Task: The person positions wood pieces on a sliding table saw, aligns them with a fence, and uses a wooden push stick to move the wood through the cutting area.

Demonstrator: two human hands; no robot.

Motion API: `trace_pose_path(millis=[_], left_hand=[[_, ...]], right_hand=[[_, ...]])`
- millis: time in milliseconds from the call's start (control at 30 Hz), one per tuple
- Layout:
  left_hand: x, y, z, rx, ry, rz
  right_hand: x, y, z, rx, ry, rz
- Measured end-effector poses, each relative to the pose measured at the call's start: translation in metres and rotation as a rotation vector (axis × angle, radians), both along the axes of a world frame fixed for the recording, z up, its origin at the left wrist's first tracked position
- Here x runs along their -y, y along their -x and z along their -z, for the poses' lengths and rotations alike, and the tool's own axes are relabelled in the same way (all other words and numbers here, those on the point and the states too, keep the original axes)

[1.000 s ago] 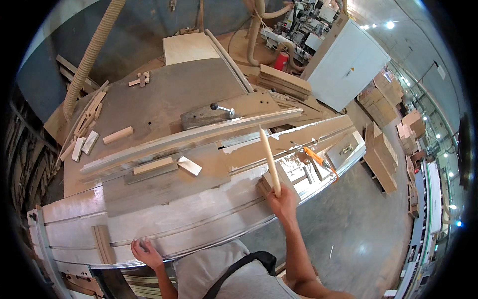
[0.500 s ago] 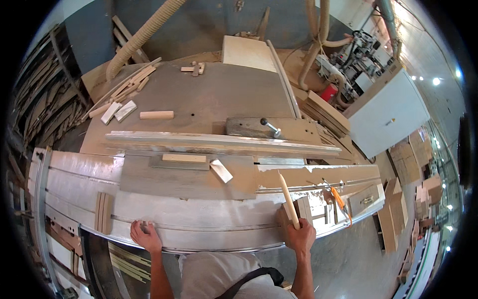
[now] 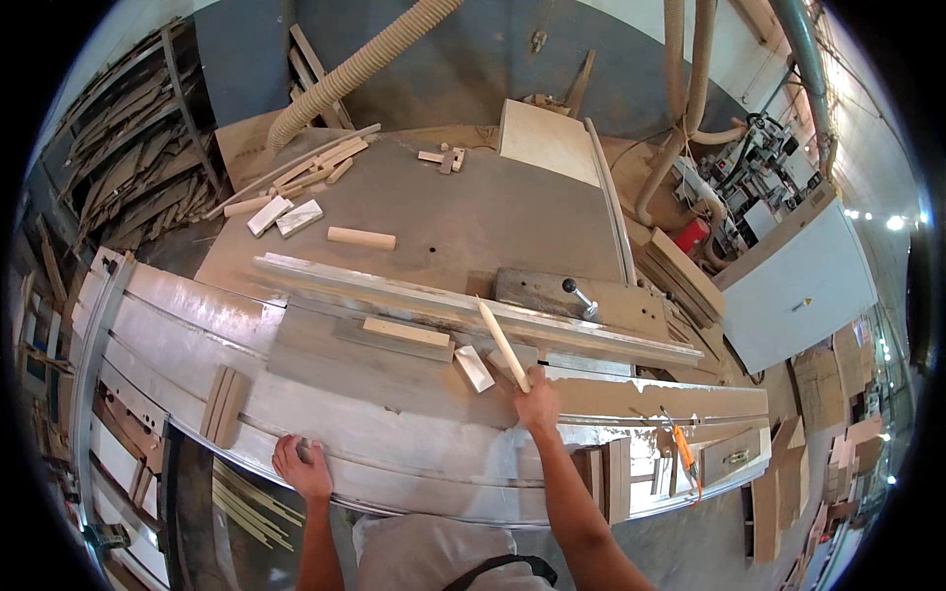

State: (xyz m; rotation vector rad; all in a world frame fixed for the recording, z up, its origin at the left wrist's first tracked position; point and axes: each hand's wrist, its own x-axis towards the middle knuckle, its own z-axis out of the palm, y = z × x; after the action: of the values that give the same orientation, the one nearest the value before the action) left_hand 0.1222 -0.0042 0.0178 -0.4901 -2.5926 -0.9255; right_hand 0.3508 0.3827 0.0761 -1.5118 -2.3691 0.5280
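In my right hand (image 3: 537,401) is a slim, pale wooden stick (image 3: 503,345), gripped at its near end. Its pointed tip reaches up to the long metal fence (image 3: 463,303). Below that stick lies a short block with a white face (image 3: 475,369), and a pale wood strip (image 3: 406,333) rests along the fence to its left. My left hand (image 3: 304,468) rests at the near edge of the metal table (image 3: 394,443), fingers curled in. A small dark patch shows between its thumb and fingers, but I cannot make out what it is.
Brown wood pieces (image 3: 226,406) stand left of my left hand; more blocks (image 3: 603,481) sit beside my right forearm. An orange-handled tool (image 3: 684,448) lies at the right. A clamp lever (image 3: 581,297) rises behind the fence. Loose sticks (image 3: 320,165) lie at the back left.
My right hand has moved forward and left with the stick, away from the blocks at the near right edge. The whole view has shifted and tilted; my left hand stays at the table's edge.
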Motion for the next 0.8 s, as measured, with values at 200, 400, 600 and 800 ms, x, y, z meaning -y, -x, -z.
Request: trace_pose_path(millis=[200,400,600,800], left_hand=[[0.007,-0.004,0.0,-0.012,-0.012,-0.001],[0.003,-0.002,-0.001,0.013,0.001,0.008],[0.006,-0.001,0.004,0.009,0.009,0.012],[0.005,-0.001,0.006,0.013,-0.028,0.008]], right_hand=[[0.035,-0.068,-0.071,-0.175,0.149,-0.039],[0.056,-0.139,-0.13,0.019,0.295,0.003],[0.053,-0.121,-0.124,0.12,0.199,0.092],[0.037,-0.101,-0.099,0.021,0.065,0.046]])
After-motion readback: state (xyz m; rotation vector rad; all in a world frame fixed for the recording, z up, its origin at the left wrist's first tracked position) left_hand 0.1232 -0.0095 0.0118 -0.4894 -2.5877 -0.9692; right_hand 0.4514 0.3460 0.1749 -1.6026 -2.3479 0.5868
